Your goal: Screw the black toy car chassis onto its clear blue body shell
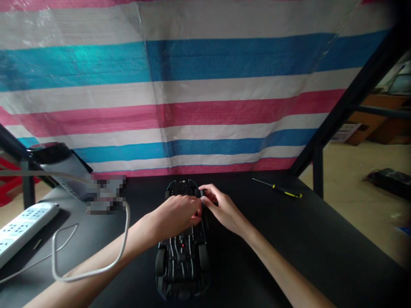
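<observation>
1. Your right hand (226, 210): thumb and index finger are slightly parted, with a dark ribbed part (202, 193) between them; you cannot tell whether it is gripped or belongs to the car.
2. Your left hand (180, 214): fingers are curled over the car; their tips are partly hidden, so any hold cannot be told.
3. The toy car (182, 261) lies wheels up beneath your hands, at mid-table; your left hand covers part of its underside.
4. A white cable (124, 239) crosses your view of the left forearm. Pixelation obscures an object (107, 194) beyond.
5. The left picture edge cuts off the power strip (24, 224).
6. Right of your forearm, black tabletop (305, 239) reaches its slanting edge; a screwdriver (282, 191) lies toward the back.
7. A striped sheet (205, 113) bounds the rear.
</observation>
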